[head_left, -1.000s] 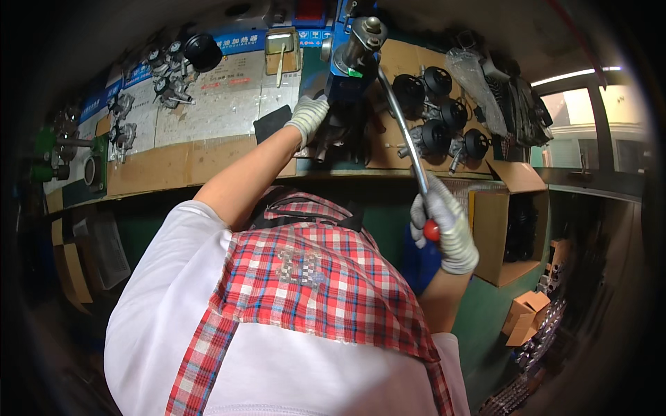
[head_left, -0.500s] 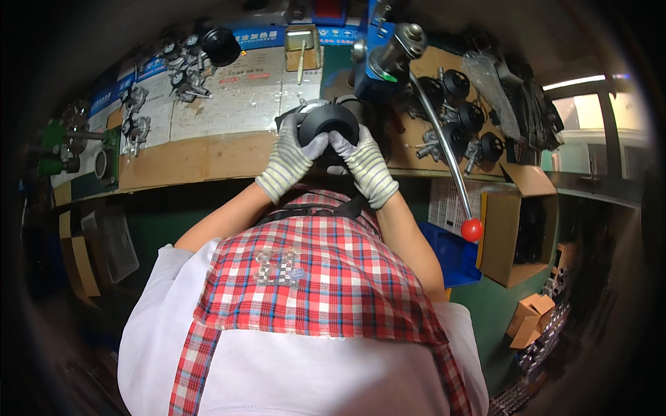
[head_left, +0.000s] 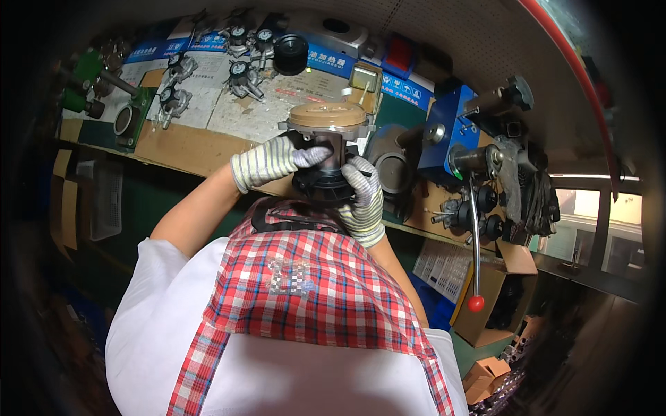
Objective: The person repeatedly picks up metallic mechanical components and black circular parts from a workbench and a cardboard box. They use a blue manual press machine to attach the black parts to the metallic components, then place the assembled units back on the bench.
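Note:
A round assembly (head_left: 333, 147) stands raised in front of me at the bench's near edge, between both gloved hands. It has a tan disc (head_left: 326, 114) at its upper end over a grey metal flange, a dark cylindrical middle, and a wide black ring (head_left: 320, 186) at its lower end. My left hand (head_left: 277, 161), in a striped knit glove, is closed on the left side of the cylinder, thumb across it. From the right, my right hand (head_left: 363, 194) grips the lower part near the black ring; some of its fingers are hidden behind the assembly.
A blue lever press (head_left: 444, 132) with a red-knobbed handle (head_left: 475, 303) stands to the right. Several metal parts (head_left: 244, 80) and a black ring-shaped part (head_left: 291, 54) lie on the cardboard-covered bench. A green fixture (head_left: 132, 118) is at left, an open carton (head_left: 494, 305) below right.
The assembly has been turned: its black round face was upward, and now the tan disc is on top with the side showing. Both hands have shifted grip. The view has swung too.

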The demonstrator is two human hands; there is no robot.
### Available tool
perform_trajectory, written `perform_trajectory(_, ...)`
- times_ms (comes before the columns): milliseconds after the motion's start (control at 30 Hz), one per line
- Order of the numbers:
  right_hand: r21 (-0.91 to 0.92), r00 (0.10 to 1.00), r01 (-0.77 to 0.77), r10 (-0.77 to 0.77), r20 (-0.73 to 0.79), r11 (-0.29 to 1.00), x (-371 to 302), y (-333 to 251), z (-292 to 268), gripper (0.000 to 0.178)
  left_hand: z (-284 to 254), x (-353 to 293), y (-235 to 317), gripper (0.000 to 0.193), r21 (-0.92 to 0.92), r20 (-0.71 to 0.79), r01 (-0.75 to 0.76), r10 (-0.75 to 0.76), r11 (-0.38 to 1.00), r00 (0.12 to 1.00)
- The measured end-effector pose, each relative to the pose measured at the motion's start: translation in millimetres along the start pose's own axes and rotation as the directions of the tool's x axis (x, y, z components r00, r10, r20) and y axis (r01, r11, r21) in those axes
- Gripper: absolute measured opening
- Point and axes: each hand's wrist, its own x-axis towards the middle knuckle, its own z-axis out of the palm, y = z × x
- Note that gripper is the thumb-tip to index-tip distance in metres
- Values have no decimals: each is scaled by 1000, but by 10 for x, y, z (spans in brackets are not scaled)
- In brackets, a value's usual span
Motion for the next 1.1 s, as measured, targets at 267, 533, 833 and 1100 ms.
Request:
perform_trajectory(267, -223, 988, 105, -77, 131, 969, 282, 82, 267, 63, -240, 125, -130, 71, -175, -94, -44, 28, 984, 995)
perform_trajectory(533, -35, 990, -87, 91, 108, 996, 367, 243, 516, 64, -515, 197, -163, 60, -91, -157, -113, 98, 989, 983)
perform_trajectory(833, 414, 942, -310, 334, 14, 856, 279, 148, 774, 69, -673, 299, -354, 76, -663, 102, -21, 118, 749, 988)
perform_trajectory(1100, -91, 865, -402, 411, 289, 911, 534, 138, 517, 126, -741, 166, -397, 73, -432, -192, -136, 57, 891, 980)
